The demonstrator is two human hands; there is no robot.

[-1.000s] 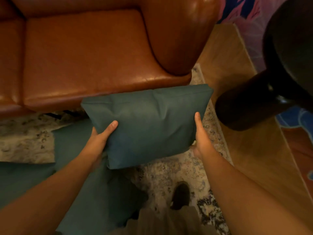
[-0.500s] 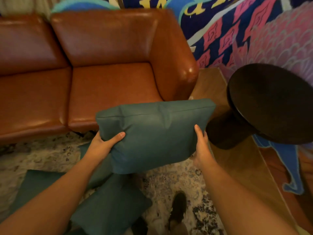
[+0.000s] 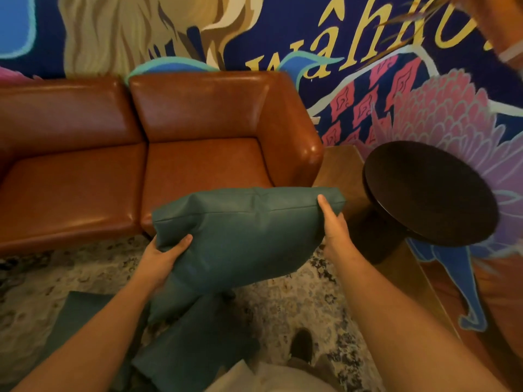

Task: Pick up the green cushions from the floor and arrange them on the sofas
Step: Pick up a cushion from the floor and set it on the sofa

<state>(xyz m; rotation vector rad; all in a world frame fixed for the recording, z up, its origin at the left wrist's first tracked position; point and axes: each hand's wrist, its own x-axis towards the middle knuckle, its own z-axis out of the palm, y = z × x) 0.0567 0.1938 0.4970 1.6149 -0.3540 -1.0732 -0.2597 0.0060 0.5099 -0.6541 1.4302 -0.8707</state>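
The rust-brown leather sofa (image 3: 198, 165) is gleaming, its smooth, glossy hide catching bright highlights along the armrest and seat edges. The teal-green rectangular cushion (image 3: 243, 236) is showing a matt, finely grained, leather-like cover with a stitched seam and soft creases. Another green floor cushion (image 3: 198, 343) is wearing the same dull finish. The pale patterned rug (image 3: 297, 301) is looking woven and slightly rough beside the smooth brown wooden floor (image 3: 339, 162). The round dark side table (image 3: 430, 193) is giving off a faint satin sheen, and the painted mural wall (image 3: 368, 38) is looking flat and matt.
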